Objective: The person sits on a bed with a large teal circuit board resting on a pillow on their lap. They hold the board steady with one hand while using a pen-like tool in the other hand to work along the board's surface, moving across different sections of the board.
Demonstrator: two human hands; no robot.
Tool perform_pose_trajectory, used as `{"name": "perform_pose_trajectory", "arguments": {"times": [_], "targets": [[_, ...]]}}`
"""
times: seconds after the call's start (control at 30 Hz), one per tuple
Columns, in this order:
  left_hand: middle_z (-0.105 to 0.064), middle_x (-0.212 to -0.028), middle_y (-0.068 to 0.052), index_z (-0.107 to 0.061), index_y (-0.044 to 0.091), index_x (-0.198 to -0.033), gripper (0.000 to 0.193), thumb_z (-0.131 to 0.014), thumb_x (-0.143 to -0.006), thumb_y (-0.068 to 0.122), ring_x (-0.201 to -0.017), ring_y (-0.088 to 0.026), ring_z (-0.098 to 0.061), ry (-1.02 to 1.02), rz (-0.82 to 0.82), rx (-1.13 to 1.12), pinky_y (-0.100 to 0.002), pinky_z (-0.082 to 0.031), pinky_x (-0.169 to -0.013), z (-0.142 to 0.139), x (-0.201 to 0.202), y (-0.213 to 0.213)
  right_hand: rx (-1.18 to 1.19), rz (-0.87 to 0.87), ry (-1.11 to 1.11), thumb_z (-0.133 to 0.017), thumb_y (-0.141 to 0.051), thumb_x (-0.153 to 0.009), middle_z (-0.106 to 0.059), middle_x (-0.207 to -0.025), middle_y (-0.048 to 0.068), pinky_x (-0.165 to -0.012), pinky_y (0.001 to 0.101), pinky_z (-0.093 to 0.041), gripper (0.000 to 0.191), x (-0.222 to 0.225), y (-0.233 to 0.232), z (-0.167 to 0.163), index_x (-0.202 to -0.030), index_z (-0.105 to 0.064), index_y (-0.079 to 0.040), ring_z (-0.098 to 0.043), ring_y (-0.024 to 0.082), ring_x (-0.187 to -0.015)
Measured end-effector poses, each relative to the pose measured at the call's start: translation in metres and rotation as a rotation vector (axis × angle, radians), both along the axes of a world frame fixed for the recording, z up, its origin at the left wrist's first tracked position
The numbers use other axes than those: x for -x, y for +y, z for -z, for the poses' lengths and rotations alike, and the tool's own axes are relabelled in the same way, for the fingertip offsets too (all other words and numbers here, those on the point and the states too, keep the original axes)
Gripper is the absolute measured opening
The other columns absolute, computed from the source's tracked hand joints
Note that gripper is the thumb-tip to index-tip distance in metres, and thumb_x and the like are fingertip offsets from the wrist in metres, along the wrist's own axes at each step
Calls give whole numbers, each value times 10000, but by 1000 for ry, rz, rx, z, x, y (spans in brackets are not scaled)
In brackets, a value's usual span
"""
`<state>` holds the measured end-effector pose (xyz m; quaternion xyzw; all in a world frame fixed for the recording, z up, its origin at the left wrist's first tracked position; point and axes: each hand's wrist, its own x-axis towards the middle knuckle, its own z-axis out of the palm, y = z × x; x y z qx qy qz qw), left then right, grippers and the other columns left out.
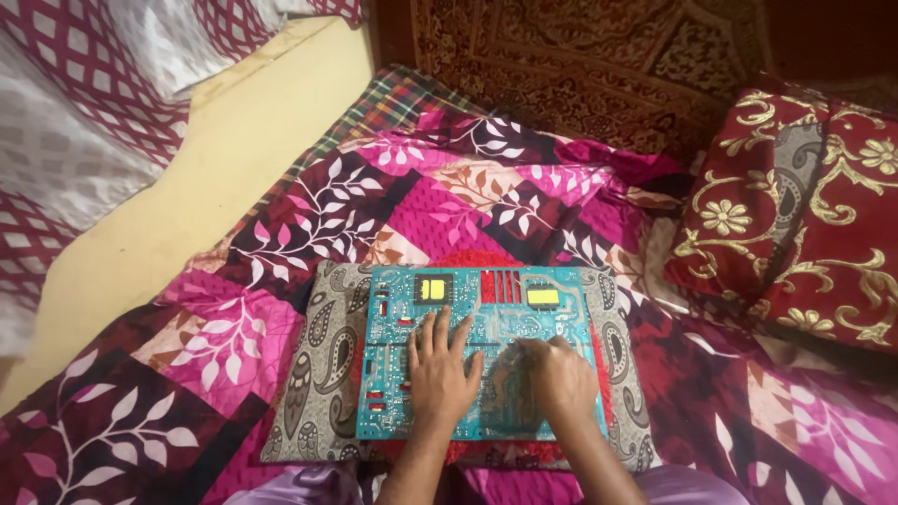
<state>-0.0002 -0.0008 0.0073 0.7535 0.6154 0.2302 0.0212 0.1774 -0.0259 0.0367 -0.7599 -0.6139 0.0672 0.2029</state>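
- Head view, starting far left: a pale yellow sheet (pixel 187 178) runs along that side, with a maroon-and-white checked cloth (pixel 65 122) bunched beyond it. Nothing going on over there.
- Moving in, a pink and maroon patchwork quilt with white leaf prints (pixel 309 215) covers the bed, and a grey paisley cushion (pixel 313 374) sits on it near the person.
- Flat on that cushion lies a large teal printed circuit board (pixel 482 351), two yellow-topped blocks (pixel 432 289) along its far edge, small red parts down its left side.
- Left hand (pixel 440 369): palm down, fingers spread flat on the board's middle.
- Right hand (pixel 559 374): also down on the board, just right of the left one, fingers curled; it's blurry, so I can't tell if it's pinching anything.
- Far right: a dark red cushion with gold floral embroidery (pixel 795 206), well apart from the board.
- Worry, imo: the cushion is soft, so leaning on the board could flex it and crack joints. The fabric might also snag the underside.
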Motion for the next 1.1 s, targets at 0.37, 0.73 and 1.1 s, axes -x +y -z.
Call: {"name": "perform_pose_trajectory", "arguments": {"times": [0.37, 0.73, 1.1], "targets": [[-378, -1584, -123, -496, 206, -1470, 602, -595, -921, 434, -1487, -350, -273, -28, 7, -36, -553, -169, -1208, 0, 0, 0, -43, -5, 17, -654, -194, -861, -751, -961, 85, -699, 486, -569, 280, -1, -1, 1, -1018, -824, -352, -736, 357, -823], [-368, -1583, -129, -483, 210, -1485, 603, -579, -933, 432, -1483, -345, -270, -12, 7, -15, -548, -174, -1205, -2, 0, -2, -13, -12, -10, -655, -199, -871, -743, -981, 92, -714, 480, -573, 268, -4, -6, 4, -1024, -820, -345, -738, 351, -839], [-357, -1593, -133, -463, 226, -1498, 616, -573, -937, 456, -1480, -349, -258, -5, 10, -23, -550, -150, -1207, 0, -1, -3, 30, 0, -13, -659, -229, -847, -736, -983, 88, -700, 488, -571, 292, -4, -13, -1, -1061, -806, -363, -731, 359, -825]]}}
